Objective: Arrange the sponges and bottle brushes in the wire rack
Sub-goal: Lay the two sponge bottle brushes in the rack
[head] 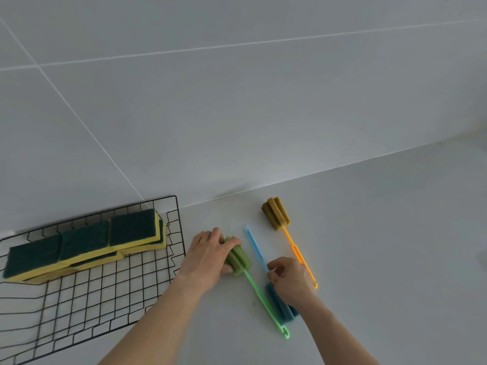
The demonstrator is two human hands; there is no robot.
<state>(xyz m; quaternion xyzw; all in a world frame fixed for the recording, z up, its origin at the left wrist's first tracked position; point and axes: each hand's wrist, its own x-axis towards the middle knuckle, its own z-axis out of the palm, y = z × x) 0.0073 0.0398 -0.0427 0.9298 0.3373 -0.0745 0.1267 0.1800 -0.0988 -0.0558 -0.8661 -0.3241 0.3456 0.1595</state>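
A black wire rack (110,293) lies at the left, with several green-and-yellow sponges (87,241) stacked along its far side. Three bottle brushes lie on the white counter to its right. My left hand (208,255) is closed around the foam head of the green bottle brush (259,296), whose handle points toward me. My right hand (291,279) pinches the handle of the blue bottle brush (254,246) near its dark blue foam head, which shows below my wrist. The orange bottle brush (276,214) lies untouched just right of my right hand.
A white tiled wall (237,101) rises behind the counter (382,246). The rack's near half holds only bare wire grid. The counter stretches on to the right of the brushes.
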